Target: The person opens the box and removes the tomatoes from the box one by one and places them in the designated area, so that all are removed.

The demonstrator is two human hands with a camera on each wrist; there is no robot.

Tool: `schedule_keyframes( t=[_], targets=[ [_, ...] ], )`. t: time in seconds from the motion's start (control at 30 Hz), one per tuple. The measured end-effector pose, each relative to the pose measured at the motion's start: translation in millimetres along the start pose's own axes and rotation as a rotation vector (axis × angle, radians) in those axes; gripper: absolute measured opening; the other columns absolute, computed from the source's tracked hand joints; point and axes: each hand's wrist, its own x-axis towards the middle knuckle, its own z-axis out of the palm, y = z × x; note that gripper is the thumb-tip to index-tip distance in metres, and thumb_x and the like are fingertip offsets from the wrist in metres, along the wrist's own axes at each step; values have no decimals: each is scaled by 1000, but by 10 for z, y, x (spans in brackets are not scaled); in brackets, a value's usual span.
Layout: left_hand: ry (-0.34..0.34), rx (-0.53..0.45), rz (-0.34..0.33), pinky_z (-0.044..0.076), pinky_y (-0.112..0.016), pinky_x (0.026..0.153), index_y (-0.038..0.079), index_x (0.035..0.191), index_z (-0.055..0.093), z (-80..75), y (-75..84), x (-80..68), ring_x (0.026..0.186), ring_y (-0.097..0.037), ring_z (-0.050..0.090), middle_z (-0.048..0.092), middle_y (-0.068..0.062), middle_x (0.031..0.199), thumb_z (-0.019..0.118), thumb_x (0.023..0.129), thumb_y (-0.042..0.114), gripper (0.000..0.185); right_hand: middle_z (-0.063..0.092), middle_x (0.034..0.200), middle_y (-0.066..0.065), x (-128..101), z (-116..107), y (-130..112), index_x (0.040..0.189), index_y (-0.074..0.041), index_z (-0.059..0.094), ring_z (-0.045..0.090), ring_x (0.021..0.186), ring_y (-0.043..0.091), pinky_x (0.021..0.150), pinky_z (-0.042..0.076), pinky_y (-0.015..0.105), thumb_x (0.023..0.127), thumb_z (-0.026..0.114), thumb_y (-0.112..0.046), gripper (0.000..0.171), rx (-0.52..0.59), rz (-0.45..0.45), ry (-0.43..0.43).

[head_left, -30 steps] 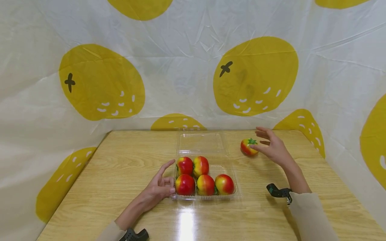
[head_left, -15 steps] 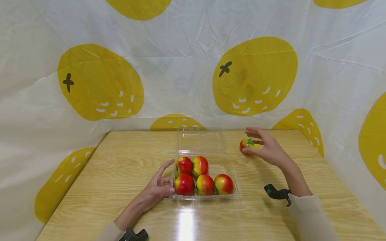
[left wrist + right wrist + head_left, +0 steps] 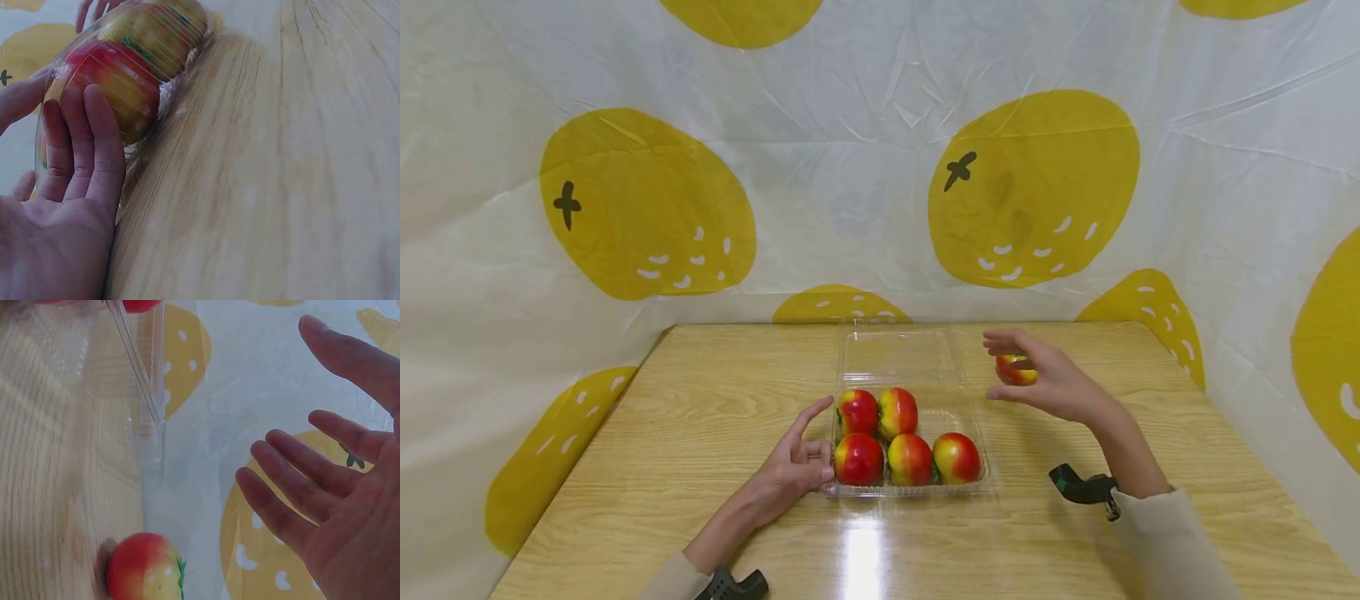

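Note:
An open clear plastic clamshell box point(image 3: 917, 492) lies on the table, holding several shiny red-and-yellow fruits point(image 3: 958, 458), tomato-like, with green leafy tops. The box's back right spot has no fruit. My left hand point(image 3: 797, 467) rests at the box's left side, three fairly straight fingers point(image 3: 78, 147) against its clear wall in the left wrist view. My right hand point(image 3: 1048, 379) hovers with fingers and thumb spread and nothing between them. Behind it in the head view, one loose fruit point(image 3: 1015, 371) of the same kind sits on the table, partly hidden by the fingers.
The box's clear lid point(image 3: 901, 354) lies folded back toward the far edge of the wood-grain table point(image 3: 715, 400). A white curtain point(image 3: 842, 183) with yellow fruit prints hangs behind and on both sides. Each wrist wears a black camera mount point(image 3: 1078, 483).
My right hand has moved left and slightly nearer, passing in front of the loose fruit, which stays in place. My left hand and the box have not moved.

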Motion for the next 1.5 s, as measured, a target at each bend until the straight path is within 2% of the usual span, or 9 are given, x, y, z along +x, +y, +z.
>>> schedule_keyframes(
  t=[0.1, 0.2, 0.3, 0.57, 0.87, 1.23, 1.5],
  targets=[
    [-2, 4, 4, 52, -22, 73, 26, 166, 3, -1, 3, 1, 79, -11, 58, 60, 2, 87, 64, 92, -4, 101, 60, 146, 14, 16, 43, -42, 149, -8, 49, 58, 133, 36, 106, 52, 49, 86, 85, -22, 74, 18, -22, -47],
    [-2, 7, 7, 52, -22, 73, 26, 166, 3, -5, 3, 1, 80, -11, 58, 60, 2, 88, 64, 91, -4, 101, 59, 146, 14, 26, 93, -67, 149, -8, 48, 57, 133, 36, 107, 48, 58, 86, 85, -22, 75, 39, -37, -95],
    [-5, 3, 10, 52, -22, 73, 26, 166, 3, -9, 1, -2, 81, -11, 58, 61, 2, 88, 64, 91, -3, 101, 57, 147, 14, 26, 145, -76, 150, -7, 47, 56, 134, 38, 106, 47, 62, 86, 85, -23, 76, 45, -49, -146],
    [1, 2, 8, 53, -22, 73, 27, 166, 4, -18, -19, -1, 81, -10, 59, 61, 2, 88, 65, 90, -4, 102, 60, 144, 12, 29, 282, -132, 148, -10, 49, 59, 129, 38, 102, 53, 56, 85, 86, -25, 75, 47, -88, -269],
    [-8, 5, 15, 52, -21, 72, 26, 166, 3, -24, -24, 1, 79, -10, 58, 61, 2, 87, 65, 91, -4, 102, 60, 143, 11, 31, 388, -188, 144, -10, 53, 59, 128, 39, 102, 54, 54, 84, 85, -26, 69, 56, -83, -404],
    [-1, 2, 8, 52, -21, 72, 27, 166, 3, -22, -25, 5, 79, -11, 59, 61, 2, 87, 65, 91, -4, 103, 64, 138, 14, 18, 502, -256, 137, -9, 59, 63, 123, 36, 104, 52, 54, 86, 83, -25, 58, 0, -73, -495],
    [-7, 5, 16, 53, -22, 73, 26, 166, 3, -31, -35, 8, 81, -10, 60, 61, 2, 88, 64, 91, -5, 102, 70, 123, -1, 11, 549, -277, 126, -10, 67, 64, 116, 19, 104, 53, 46, 83, 86, -23, 50, -67, -94, -515]
  ],
)
